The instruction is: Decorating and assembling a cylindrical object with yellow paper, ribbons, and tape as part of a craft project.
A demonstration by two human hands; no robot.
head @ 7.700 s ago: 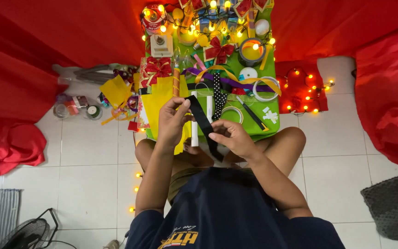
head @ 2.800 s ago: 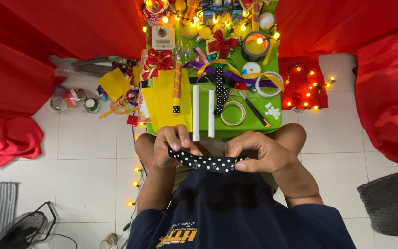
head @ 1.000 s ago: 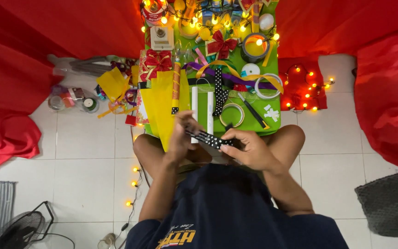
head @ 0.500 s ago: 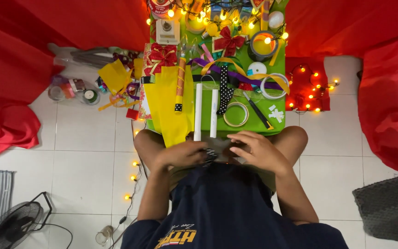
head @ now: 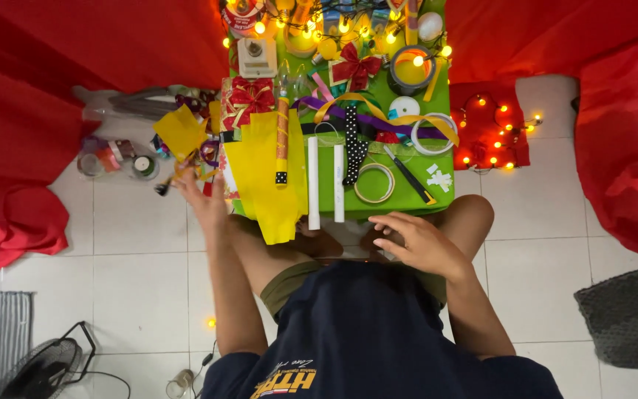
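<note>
My left hand (head: 202, 198) stretches out to the left of the low green table (head: 407, 198), blurred, fingers apart, beside a pile of yellow paper and ribbon scraps (head: 182, 133) on the floor. A small dark piece (head: 161, 189) lies just past its fingertips. My right hand (head: 416, 240) rests over my lap at the table's near edge, fingers loosely spread, holding nothing. On the table lie a yellow paper sheet (head: 260, 174), two white rolls (head: 313, 181), a black polka-dot ribbon (head: 352, 144) and a tape ring (head: 374, 183).
Red bows (head: 249, 100), tape rolls, coloured ribbons and lit fairy lights (head: 341, 26) crowd the table's far half. A black cutter (head: 410, 175) lies at its right. Small jars (head: 116, 161) stand on the floor at left. Red cloth (head: 75, 59) hangs around. A fan (head: 38, 369) and grey mat (head: 629, 318) flank me.
My left hand left my lap and swung out to the left toward the floor scraps. The polka-dot ribbon piece I held between both hands is no longer in them. My right hand stays.
</note>
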